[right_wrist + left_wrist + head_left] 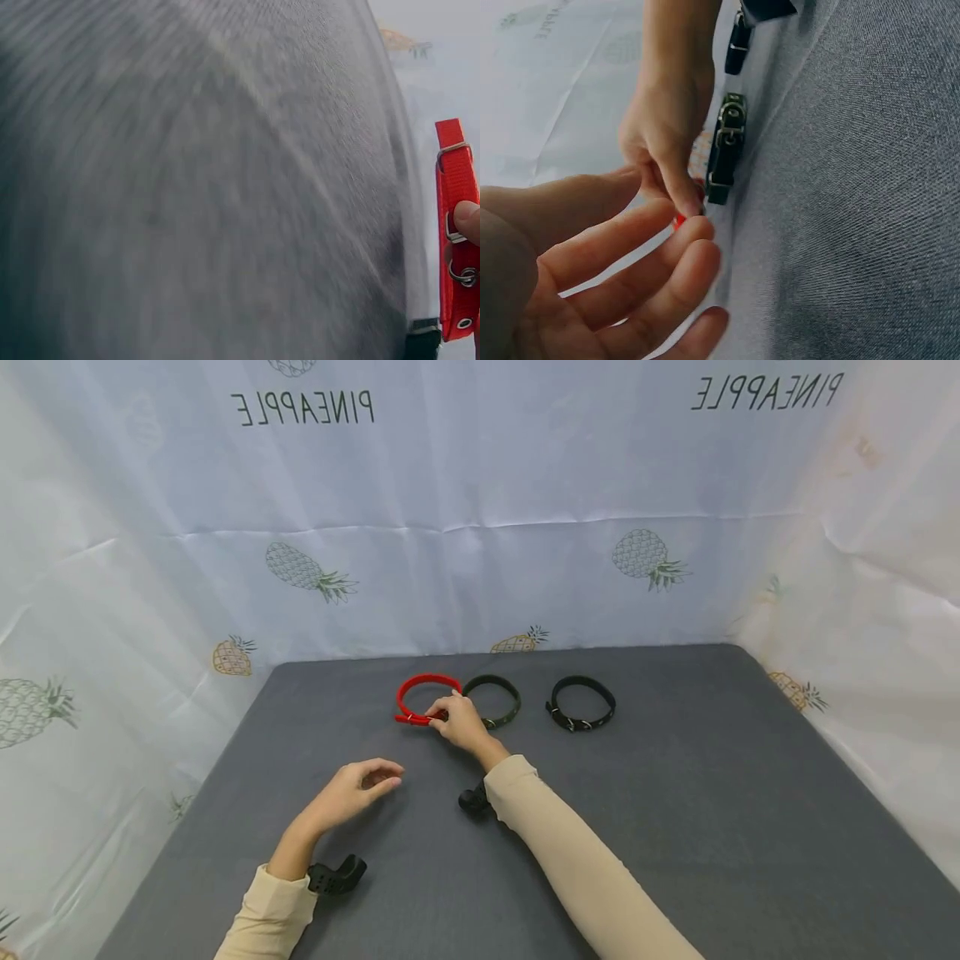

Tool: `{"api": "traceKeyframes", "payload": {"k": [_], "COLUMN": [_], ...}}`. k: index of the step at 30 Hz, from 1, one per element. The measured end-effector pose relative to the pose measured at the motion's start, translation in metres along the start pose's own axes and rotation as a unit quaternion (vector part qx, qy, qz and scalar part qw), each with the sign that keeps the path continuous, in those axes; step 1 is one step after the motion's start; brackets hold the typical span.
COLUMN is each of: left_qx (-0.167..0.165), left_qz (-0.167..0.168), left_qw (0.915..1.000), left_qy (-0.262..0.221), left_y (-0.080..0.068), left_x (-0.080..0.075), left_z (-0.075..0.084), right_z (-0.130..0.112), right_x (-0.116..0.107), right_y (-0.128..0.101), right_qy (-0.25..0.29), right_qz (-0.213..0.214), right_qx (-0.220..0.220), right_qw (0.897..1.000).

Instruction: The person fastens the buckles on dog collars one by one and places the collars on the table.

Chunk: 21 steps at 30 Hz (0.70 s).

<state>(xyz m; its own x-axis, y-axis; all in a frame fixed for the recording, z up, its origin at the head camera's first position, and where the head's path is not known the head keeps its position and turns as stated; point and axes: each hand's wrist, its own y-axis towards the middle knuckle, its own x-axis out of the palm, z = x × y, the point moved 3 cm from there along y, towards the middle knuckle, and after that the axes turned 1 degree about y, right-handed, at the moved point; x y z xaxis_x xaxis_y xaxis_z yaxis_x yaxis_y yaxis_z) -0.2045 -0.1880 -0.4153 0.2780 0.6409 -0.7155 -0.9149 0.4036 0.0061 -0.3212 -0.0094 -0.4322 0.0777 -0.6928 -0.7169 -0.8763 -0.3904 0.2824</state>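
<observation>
A dark grey felt-covered table point(675, 827) fills six o'clock; white pineapple-print sheets point(480, 527) hang from nine through three o'clock; even light.

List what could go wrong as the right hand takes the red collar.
1. The right hand pinches the red collar only at the buckle end, with fingertips; the loop may slip or swing.
2. The green collar lies right beside the hand, so a pull could drag or knock it.
3. The left hand hovers open, apart from the collar, giving no support.
</observation>
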Motion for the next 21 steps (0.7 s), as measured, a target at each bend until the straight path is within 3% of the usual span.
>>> {"api": "traceKeyframes", "payload": {"k": [6,11,17,21], "left_qx": [0.018,0.015,0.005,-0.001], "left_qz": [-0.036,-0.041,-0.044,-0.045], "left_qw": [0.9992,0.9991,0.999,0.999], "left_qy": [-0.003,-0.002,0.002,0.004], "left_y": [-0.001,-0.003,-0.007,-0.011], "left_x": [-0.002,-0.002,-0.005,-0.01], "left_z": [0.0,-0.002,-0.007,-0.01], "right_z": [-0.004,-0.009,-0.02,-0.023], "right_x": [0.01,0.017,0.029,0.039], "right_y": [0.005,0.009,0.016,0.022], "right_qy": [-0.024,-0.053,-0.095,-0.089], "right_qz": [-0.003,0.001,-0.012,-0.028], "right_qx": [0.01,0.028,0.078,0.106], "right_qw": [1.0,0.998,0.992,0.99]}}
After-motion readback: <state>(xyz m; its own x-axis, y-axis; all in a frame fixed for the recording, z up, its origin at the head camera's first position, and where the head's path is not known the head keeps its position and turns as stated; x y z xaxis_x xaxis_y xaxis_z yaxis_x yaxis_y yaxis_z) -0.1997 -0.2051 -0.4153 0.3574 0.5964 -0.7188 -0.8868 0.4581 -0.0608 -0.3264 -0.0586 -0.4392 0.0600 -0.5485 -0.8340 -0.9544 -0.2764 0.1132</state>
